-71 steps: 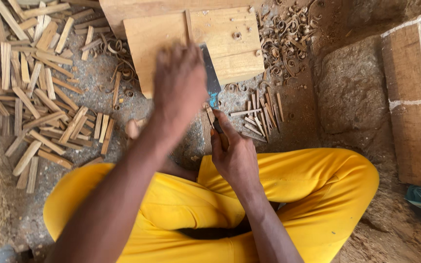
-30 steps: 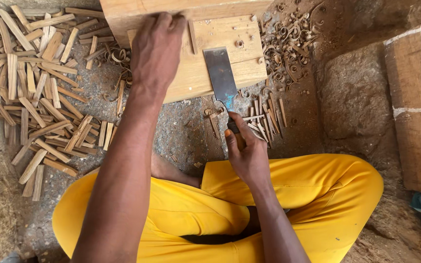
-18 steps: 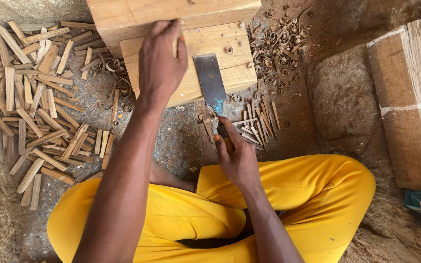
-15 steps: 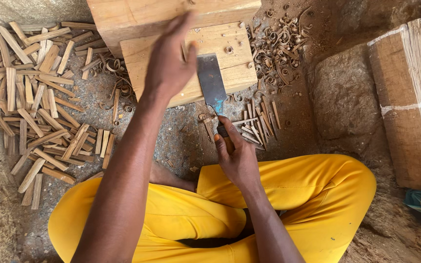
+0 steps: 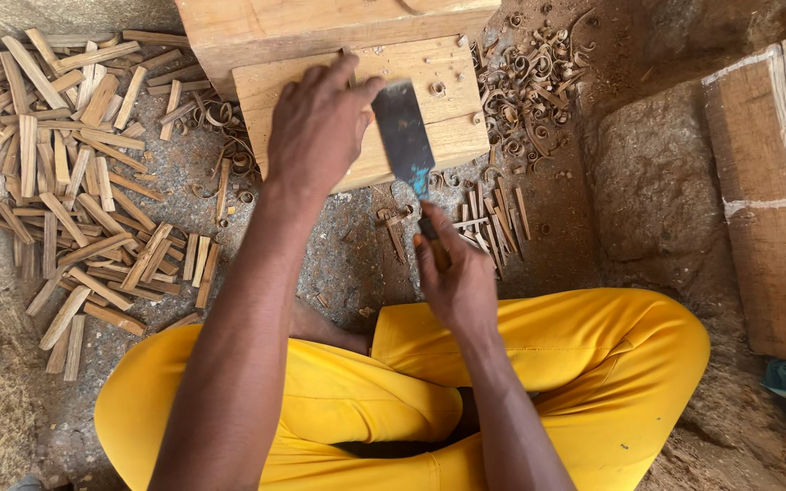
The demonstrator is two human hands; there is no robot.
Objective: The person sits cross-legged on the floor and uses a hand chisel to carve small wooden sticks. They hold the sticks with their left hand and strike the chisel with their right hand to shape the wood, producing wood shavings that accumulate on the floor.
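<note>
My left hand (image 5: 318, 127) rests on a pale wooden block (image 5: 448, 118) in front of me, fingers curled near a thin wood stick that is mostly hidden under them. My right hand (image 5: 455, 277) grips the wooden handle of a cleaver (image 5: 404, 138). Its flat dark blade lies on the block just right of my left fingers. I sit cross-legged in yellow trousers (image 5: 584, 364) on the ground.
A heap of split wood sticks (image 5: 65, 173) lies at the left. Thinner sticks (image 5: 493, 214) and curled shavings (image 5: 525, 86) lie right of the block. A larger wooden block (image 5: 320, 23) stands behind, a timber piece (image 5: 770, 182) at the right.
My left hand moved from mid-air onto the block and settled beside the blade. The cleaver rose from the ground sticks onto the block.
</note>
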